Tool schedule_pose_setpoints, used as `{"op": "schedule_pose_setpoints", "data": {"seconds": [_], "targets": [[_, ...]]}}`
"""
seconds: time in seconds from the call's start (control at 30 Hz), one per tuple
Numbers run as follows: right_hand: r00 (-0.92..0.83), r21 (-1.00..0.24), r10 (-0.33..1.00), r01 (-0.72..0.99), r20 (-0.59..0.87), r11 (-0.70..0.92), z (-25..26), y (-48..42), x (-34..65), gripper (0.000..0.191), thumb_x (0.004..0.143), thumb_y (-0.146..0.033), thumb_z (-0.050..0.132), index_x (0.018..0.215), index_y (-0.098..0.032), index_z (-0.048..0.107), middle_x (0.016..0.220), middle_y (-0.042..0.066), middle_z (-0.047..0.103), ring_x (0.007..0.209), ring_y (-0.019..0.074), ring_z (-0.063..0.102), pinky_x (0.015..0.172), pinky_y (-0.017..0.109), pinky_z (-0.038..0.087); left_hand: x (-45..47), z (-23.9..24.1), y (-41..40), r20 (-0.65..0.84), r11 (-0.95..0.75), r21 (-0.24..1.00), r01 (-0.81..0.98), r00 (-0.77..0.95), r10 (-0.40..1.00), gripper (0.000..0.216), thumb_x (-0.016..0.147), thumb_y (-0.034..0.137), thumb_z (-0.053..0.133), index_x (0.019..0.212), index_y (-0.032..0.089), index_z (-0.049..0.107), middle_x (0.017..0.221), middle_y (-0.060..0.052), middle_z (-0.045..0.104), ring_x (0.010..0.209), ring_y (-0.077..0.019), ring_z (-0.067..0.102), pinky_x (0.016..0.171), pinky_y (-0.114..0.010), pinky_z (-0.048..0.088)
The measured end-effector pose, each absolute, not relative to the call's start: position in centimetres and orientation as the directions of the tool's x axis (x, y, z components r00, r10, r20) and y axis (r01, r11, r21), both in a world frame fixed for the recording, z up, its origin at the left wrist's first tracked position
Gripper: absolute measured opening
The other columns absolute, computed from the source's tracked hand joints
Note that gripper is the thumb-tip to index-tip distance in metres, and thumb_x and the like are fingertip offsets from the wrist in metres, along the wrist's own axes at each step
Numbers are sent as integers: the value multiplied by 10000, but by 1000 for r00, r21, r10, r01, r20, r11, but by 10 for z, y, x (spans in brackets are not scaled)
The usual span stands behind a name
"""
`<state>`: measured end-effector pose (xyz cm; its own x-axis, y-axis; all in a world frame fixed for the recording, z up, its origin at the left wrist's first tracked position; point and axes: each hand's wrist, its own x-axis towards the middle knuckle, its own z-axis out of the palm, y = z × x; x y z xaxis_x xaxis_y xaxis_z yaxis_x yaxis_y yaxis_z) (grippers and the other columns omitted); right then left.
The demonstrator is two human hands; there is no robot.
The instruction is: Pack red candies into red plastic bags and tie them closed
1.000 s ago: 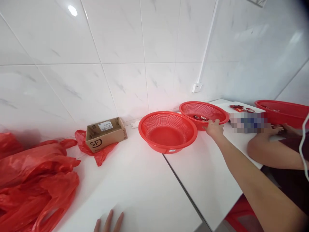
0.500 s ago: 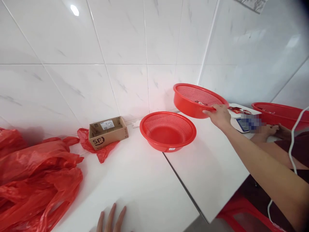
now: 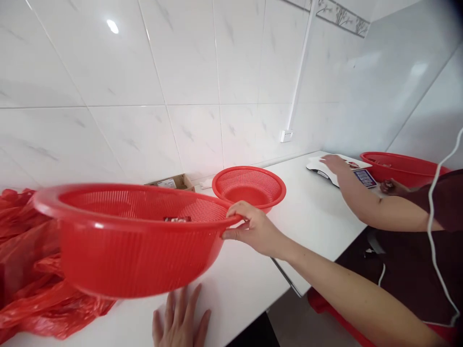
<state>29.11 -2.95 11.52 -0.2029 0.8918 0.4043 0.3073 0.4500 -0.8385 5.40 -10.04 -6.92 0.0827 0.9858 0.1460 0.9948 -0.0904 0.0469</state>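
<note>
Compared with half a second ago, the basin (image 3: pixel 137 255) is now far to the left and close to the camera, in front of the bags (image 3: pixel 32 270), instead of up near the scale (image 3: pixel 318 166). Its right rim is clamped in the right hand (image 3: pixel 256 229), fingers over the edge and thumb pressed on the outer wall below. It appears to be off the table (image 3: pixel 307 221), with its rim roughly level and a few small packets (image 3: pixel 177 219) showing inside.

One edge bears the whole load here, so a firm pinch and a stiff wrist matter: if the wrist rolls, the far side dips and the packets slide. A slow, smooth swing suits such a one-sided hold.

The left hand (image 3: pixel 179 325) is palm down on the table, fingers spread, holding nothing. Its tips meet the basin's lower edge in view; I cannot tell whether they touch. A palm under the free side would steady it, and those fingers are best kept clear of the base. The second basin (image 3: pixel 249 179) stands behind, well apart from the left hand.
</note>
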Motion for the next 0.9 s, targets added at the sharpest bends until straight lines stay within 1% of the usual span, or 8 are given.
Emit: {"op": "schedule_pose_setpoints", "data": {"seconds": [0.1, 0.2, 0.43, 0.63, 0.7, 0.77, 0.83, 0.9], "targets": [[-209, -849, 918, 353, 338, 393, 101, -37, 285, 301, 744, -476, 741, 920, -251, 646, 1001, 20, 576, 908, 182, 590, 710, 307, 519, 52, -69, -103, 158, -114, 44, 992, 106, 982, 507, 960, 385, 306, 1437, 279, 440, 1534, -22, 372, 1433, -318, 272, 1147, -576, 151], [-109, -791, 931, 500, 347, 353, 88, -35, 294, 292, 751, -470, 736, 928, -255, 648, 1016, 19, 578, 885, 180, 595, 736, 330, 506, 50, -68, -105, 185, -158, 43, 986, 148, 972, 499, 956, 370, 326, 1430, 278, 453, 1545, -10, 344, 1444, -327, 239, 1144, -583, 156], [58, -494, 904, 851, 425, 177, 58, -22, 320, 223, 829, -436, 642, 988, -281, 651, 1061, 15, 587, 729, 164, 602, 689, 360, 485, 49, -68, -107, 253, -211, 101, 972, 180, 951, 463, 948, 348, 368, 1375, 277, 535, 1530, -28, 388, 1446, -338, 228, 1139, -587, 163], [202, -268, 831, 961, 518, -66, 27, -15, 352, 280, 832, -423, 630, 1052, -252, 658, 1156, 77, 562, 982, 277, 604, 607, 348, 484, 46, -72, -109, 323, -264, 179, 948, 197, 926, 423, 942, 321, 421, 1340, 286, 559, 1505, -49, 435, 1439, -340, 248, 1126, -614, 188], [272, -266, 801, 953, 533, -146, 19, -16, 357, 322, 867, -412, 572, 1132, -242, 636, 1204, 106, 544, 1000, 297, 601, 590, 361, 493, 45, -72, -112, 330, -298, 216, 930, 218, 919, 402, 939, 324, 441, 1322, 311, 562, 1489, -40, 457, 1431, -340, 270, 1111, -633, 218], [288, -317, 790, 940, 540, -126, 13, -22, 353, 409, 900, -393, 508, 1280, -245, 551, 1305, 128, 500, 1041, 305, 597, 578, 366, 511, 42, -70, -113, 334, -321, 263, 910, 226, 915, 366, 942, 304, 441, 1282, 333, 575, 1463, -31, 483, 1414, -316, 316, 1102, -636, 250], [236, -386, 800, 923, 552, -6, 7, -31, 342, 481, 921, -386, 473, 1385, -259, 445, 1424, 125, 425, 1110, 298, 581, 602, 360, 538, 33, -64, -109, 357, -327, 310, 893, 210, 910, 334, 944, 272, 438, 1235, 333, 590, 1431, -40, 506, 1368, -278, 400, 1085, -598, 317], [146, -428, 806, 892, 574, 143, 0, -42, 325, 482, 934, -390, 460, 1400, -272, 418, 1490, 102, 368, 1199, 289, 538, 680, 356, 562, 16, -55, -98, 436, -306, 323, 896, 146, 888, 289, 933, 273, 470, 1179, 317, 615, 1382, -57, 535, 1281, -247, 496, 1038, -521, 412]]}}
